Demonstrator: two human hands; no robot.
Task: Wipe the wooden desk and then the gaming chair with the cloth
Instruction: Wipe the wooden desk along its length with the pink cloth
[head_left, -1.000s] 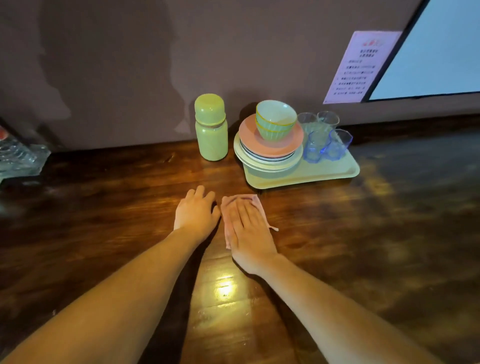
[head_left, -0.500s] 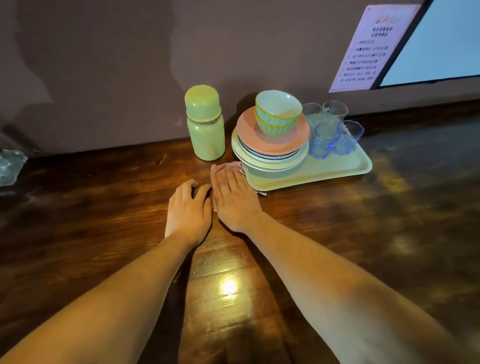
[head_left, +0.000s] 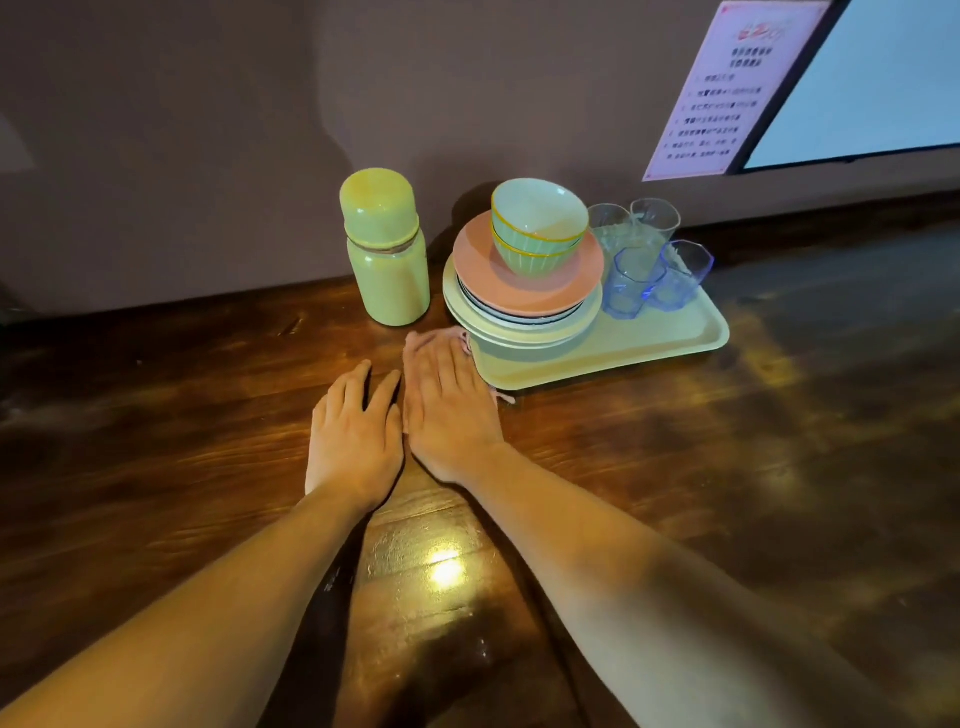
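Observation:
The dark wooden desk (head_left: 156, 467) fills the lower view. My right hand (head_left: 449, 410) lies flat with straight fingers on a pink cloth (head_left: 464, 339), pressing it to the desk just in front of the tray's near left corner. Only the cloth's edges show past my fingers and by my wrist. My left hand (head_left: 353, 436) rests flat on the bare wood right beside it, fingers straight, thumb touching the right hand. The gaming chair is not in view.
A pale green flask (head_left: 387, 249) stands by the wall. Right of it a pale tray (head_left: 675, 343) carries stacked plates (head_left: 524, 306), two bowls (head_left: 540, 228) and several glasses (head_left: 644, 270). A monitor (head_left: 872, 83) and a pink paper sheet (head_left: 722, 88) are at the upper right.
My right hand has pushed the cloth away from me, up to the tray's corner and the flask. The left hand followed beside it on the wood.

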